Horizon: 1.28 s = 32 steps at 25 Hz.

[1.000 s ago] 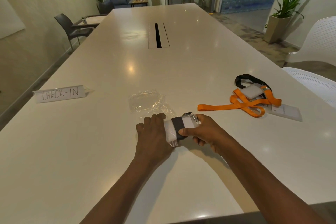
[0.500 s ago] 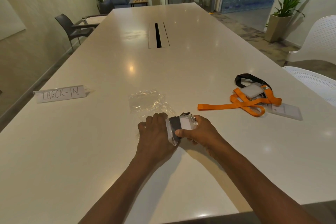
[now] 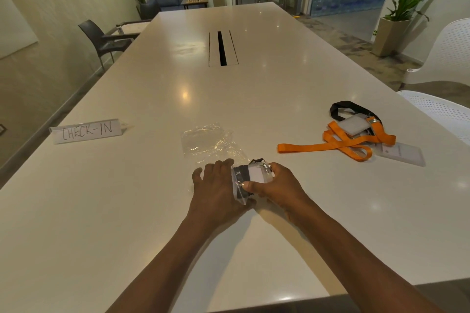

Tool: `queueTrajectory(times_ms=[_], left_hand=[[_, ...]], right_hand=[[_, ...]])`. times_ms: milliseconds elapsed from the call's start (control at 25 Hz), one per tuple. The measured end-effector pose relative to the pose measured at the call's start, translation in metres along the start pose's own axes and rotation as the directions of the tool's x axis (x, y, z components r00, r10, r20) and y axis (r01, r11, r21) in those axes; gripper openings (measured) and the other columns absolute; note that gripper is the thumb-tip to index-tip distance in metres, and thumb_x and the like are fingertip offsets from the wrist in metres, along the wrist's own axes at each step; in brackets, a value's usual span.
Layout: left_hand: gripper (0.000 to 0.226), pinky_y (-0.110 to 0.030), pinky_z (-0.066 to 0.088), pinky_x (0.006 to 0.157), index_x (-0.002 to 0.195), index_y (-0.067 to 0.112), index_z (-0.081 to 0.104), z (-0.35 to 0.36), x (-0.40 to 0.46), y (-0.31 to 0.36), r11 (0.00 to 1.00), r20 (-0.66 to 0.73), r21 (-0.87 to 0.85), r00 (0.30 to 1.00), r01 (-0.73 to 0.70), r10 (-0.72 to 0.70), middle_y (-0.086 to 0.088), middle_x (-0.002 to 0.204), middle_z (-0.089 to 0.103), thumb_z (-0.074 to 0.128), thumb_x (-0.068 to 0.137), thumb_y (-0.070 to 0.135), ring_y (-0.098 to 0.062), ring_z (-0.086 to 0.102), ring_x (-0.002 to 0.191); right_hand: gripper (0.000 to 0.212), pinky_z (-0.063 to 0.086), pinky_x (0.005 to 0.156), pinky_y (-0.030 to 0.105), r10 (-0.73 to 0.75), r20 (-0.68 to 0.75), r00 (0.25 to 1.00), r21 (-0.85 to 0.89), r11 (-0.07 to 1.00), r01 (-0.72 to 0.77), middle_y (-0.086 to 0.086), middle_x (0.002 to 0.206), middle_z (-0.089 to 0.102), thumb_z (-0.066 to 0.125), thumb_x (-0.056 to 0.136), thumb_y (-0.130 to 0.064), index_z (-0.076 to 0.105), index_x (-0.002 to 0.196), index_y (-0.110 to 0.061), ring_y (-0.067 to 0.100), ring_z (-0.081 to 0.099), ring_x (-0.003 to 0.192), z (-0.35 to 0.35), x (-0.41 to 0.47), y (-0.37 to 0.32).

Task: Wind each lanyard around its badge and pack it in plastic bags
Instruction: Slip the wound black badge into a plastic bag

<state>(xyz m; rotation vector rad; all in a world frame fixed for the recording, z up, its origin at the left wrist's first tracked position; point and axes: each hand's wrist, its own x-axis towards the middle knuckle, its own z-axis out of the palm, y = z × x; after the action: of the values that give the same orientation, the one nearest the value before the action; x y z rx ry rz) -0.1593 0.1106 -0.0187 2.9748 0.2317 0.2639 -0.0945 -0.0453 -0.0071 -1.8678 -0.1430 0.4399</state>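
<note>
The right hand (image 3: pixel 277 185) is gripping a white rectangular badge wound with a black lanyard (image 3: pixel 250 176), thumb on top, at the desk's (image 3: pixel 101 211) near centre. The left hand (image 3: pixel 216 188) is holding the clear plastic bag (image 3: pixel 239 185) around the badge's left end. Loose orange and black lanyards with badges (image 3: pixel 353 132) are lying at 2 o'clock.

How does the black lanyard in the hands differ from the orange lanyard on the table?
The black lanyard is wound tight round its badge and held by both hands; the orange lanyard lies loose and sprawled on the table, untouched. Black is going into a plastic bag; orange is unbagged.
</note>
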Motion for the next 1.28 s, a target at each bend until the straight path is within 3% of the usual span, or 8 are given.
queueTrajectory(times_ms=[200,360,520,680,800,1040,1120,1280], left_hand=[[0.083,-0.047,0.027,0.108,0.133,0.019,0.043,-0.008,0.0,0.002,0.999,-0.042,-0.035,0.999,-0.012,0.01,0.003,0.126,0.052,0.059,0.071,0.071,-0.021,0.048,0.119],[0.075,-0.044,0.028,0.106,0.132,0.017,0.044,-0.009,0.0,0.003,0.992,-0.028,-0.093,0.996,-0.083,0.081,0.001,0.124,0.051,0.065,0.073,0.058,-0.023,0.048,0.117],[0.092,-0.044,0.026,0.108,0.143,0.019,0.037,-0.007,-0.003,0.002,0.978,0.008,-0.159,0.991,-0.132,0.135,0.001,0.133,0.049,0.065,0.069,0.065,-0.023,0.046,0.123],[0.131,-0.047,0.023,0.114,0.157,0.017,-0.001,-0.003,0.003,0.004,0.954,0.104,-0.23,0.97,-0.191,0.219,0.001,0.14,0.044,0.072,0.063,0.071,-0.021,0.038,0.129],[0.138,-0.054,0.008,0.12,0.155,0.021,-0.014,-0.003,0.004,-0.002,0.969,0.122,-0.19,0.975,-0.159,0.184,0.002,0.154,0.03,0.069,0.061,0.077,-0.021,0.023,0.144],[0.11,-0.06,0.013,0.117,0.138,0.019,0.042,-0.014,0.001,-0.003,0.992,0.042,-0.042,0.991,-0.123,0.125,0.001,0.135,0.049,0.03,0.057,0.091,-0.023,0.036,0.135],[0.097,-0.059,0.017,0.116,0.134,0.016,0.046,-0.012,0.001,-0.001,0.99,0.025,-0.038,0.99,-0.139,0.14,-0.001,0.13,0.052,0.042,0.065,0.085,-0.025,0.041,0.13],[0.083,-0.055,0.017,0.117,0.134,0.018,0.045,-0.006,0.0,-0.003,0.984,-0.01,-0.059,0.985,-0.17,0.17,0.002,0.127,0.052,0.057,0.072,0.072,-0.022,0.042,0.127]], right_hand=[[0.056,0.052,0.061,0.025,-0.008,0.081,0.997,0.06,0.998,0.003,0.005,0.102,0.071,0.089,0.066,-0.032,0.062,0.114,-0.021,0.023,0.068,0.091,0.0,-0.001,-0.001],[0.059,0.058,0.084,0.04,0.004,0.095,0.995,0.046,0.999,-0.008,0.003,0.109,0.07,0.088,0.067,-0.03,0.061,0.118,-0.021,0.024,0.066,0.1,0.003,-0.003,0.002],[0.058,0.057,0.088,0.047,0.015,0.112,0.994,0.062,0.998,-0.022,0.006,0.111,0.069,0.087,0.068,-0.031,0.061,0.119,-0.019,0.027,0.066,0.103,0.004,-0.004,0.004],[0.047,0.053,0.052,0.032,0.059,0.082,0.995,0.008,0.998,-0.059,0.012,0.093,0.071,0.084,0.069,-0.029,0.062,0.109,-0.019,0.024,0.066,0.066,0.008,-0.007,0.001],[0.04,0.043,0.043,0.026,0.069,0.071,0.995,0.064,0.995,-0.074,0.014,0.09,0.072,0.081,0.075,-0.026,0.061,0.109,-0.016,0.021,0.063,0.055,0.007,-0.008,0.002],[0.031,0.049,0.051,0.031,0.036,0.112,0.993,0.099,0.994,-0.047,0.013,0.094,0.071,0.073,0.085,-0.025,0.062,0.113,-0.016,0.021,0.062,0.062,0.007,-0.01,0.0],[0.029,0.054,0.057,0.034,0.058,0.129,0.99,0.097,0.993,-0.071,0.011,0.092,0.07,0.06,0.094,-0.038,0.061,0.115,-0.018,0.02,0.063,0.064,0.007,-0.01,-0.003],[0.054,0.054,0.054,0.028,0.266,0.148,0.952,0.117,0.952,-0.284,0.01,0.088,0.071,0.033,0.094,-0.066,0.066,0.105,-0.024,0.022,0.065,0.066,0.004,-0.007,-0.016]])
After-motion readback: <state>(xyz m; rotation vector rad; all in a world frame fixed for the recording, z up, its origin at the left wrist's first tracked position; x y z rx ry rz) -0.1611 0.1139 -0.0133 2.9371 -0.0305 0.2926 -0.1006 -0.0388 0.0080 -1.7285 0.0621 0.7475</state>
